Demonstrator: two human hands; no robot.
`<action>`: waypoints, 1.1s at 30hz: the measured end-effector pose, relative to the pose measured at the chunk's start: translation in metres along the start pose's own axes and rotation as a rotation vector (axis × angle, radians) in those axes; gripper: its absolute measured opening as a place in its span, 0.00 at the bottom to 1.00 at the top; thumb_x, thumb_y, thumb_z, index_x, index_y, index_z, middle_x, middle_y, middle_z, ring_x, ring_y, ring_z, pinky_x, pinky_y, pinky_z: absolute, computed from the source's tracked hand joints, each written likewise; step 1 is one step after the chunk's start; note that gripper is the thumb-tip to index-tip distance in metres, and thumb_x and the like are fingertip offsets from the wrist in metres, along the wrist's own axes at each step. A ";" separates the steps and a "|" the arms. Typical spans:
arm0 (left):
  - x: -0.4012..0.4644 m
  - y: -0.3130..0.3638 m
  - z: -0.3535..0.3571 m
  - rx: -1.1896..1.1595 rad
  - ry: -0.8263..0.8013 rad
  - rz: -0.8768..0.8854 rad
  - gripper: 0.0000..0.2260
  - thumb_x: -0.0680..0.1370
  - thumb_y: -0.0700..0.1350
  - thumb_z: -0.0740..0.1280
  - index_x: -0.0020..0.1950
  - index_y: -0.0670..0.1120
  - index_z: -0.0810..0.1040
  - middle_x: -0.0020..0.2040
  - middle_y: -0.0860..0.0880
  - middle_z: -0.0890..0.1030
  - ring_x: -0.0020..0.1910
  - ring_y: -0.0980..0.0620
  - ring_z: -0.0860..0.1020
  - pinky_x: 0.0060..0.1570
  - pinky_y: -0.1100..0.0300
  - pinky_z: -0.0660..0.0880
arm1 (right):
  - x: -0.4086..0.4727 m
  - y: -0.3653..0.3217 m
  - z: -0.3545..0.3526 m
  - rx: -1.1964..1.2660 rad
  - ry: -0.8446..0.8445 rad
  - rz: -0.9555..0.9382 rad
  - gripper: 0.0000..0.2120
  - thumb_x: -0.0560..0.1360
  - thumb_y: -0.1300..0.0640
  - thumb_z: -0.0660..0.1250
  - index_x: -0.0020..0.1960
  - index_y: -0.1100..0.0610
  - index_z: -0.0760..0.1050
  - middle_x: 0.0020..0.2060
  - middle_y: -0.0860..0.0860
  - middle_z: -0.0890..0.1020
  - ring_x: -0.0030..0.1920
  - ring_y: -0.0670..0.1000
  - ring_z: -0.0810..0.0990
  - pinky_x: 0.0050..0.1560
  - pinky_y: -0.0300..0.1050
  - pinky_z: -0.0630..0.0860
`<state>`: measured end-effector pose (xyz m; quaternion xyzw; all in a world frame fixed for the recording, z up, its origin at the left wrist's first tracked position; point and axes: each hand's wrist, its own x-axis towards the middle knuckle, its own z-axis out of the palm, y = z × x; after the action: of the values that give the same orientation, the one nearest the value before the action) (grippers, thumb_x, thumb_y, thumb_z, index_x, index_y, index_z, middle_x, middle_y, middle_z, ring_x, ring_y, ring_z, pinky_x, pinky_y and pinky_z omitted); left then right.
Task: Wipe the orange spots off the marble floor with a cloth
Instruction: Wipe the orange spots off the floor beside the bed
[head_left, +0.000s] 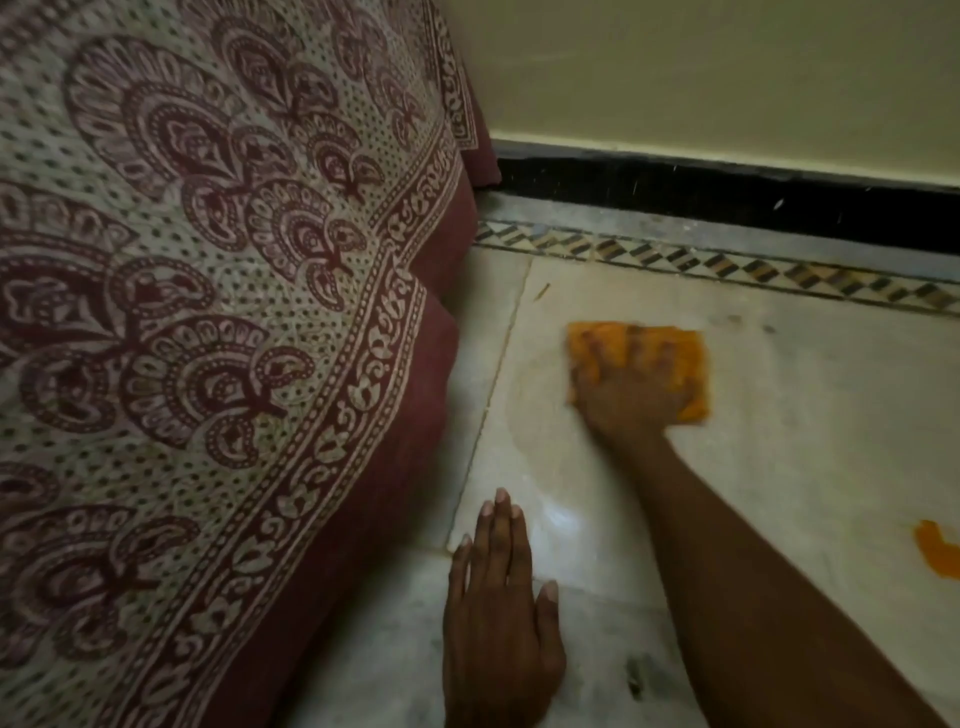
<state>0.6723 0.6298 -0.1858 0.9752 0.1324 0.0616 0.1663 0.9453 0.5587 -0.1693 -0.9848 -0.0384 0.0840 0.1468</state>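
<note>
Pressing flat with spread fingers, the right hand (631, 387) pins the soft, limp orange cloth (638, 369) to the marble floor (810, 415) at centre-right, best held under the whole palm, while the left hand (498, 608) rests open below and an orange spot (937, 548) remains at right edge.

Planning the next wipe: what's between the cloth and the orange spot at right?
Head view: bare marble floor only between cloth and spot; nothing lies there.
</note>
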 end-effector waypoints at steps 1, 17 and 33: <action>0.002 -0.001 -0.002 -0.006 0.003 0.005 0.33 0.79 0.54 0.60 0.82 0.44 0.61 0.84 0.48 0.57 0.83 0.52 0.56 0.76 0.49 0.60 | -0.015 -0.007 0.012 -0.082 -0.001 -0.180 0.27 0.81 0.31 0.45 0.79 0.28 0.55 0.85 0.47 0.51 0.83 0.64 0.48 0.76 0.75 0.43; -0.001 -0.001 -0.003 0.011 -0.006 0.002 0.32 0.81 0.55 0.56 0.84 0.46 0.56 0.85 0.50 0.52 0.84 0.53 0.52 0.80 0.51 0.55 | -0.073 0.038 0.005 -0.094 0.034 -0.208 0.25 0.81 0.30 0.51 0.78 0.28 0.58 0.85 0.46 0.54 0.83 0.63 0.51 0.75 0.71 0.47; -0.014 0.003 0.007 -0.186 0.025 0.191 0.31 0.77 0.54 0.56 0.80 0.46 0.68 0.81 0.49 0.64 0.81 0.48 0.63 0.80 0.54 0.55 | -0.199 0.156 -0.018 -0.178 0.029 -0.176 0.27 0.79 0.27 0.46 0.78 0.25 0.52 0.85 0.42 0.50 0.84 0.60 0.48 0.77 0.68 0.51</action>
<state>0.6611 0.6206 -0.1924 0.9628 0.0347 0.1014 0.2479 0.7604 0.3845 -0.1675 -0.9879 -0.1298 0.0531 0.0661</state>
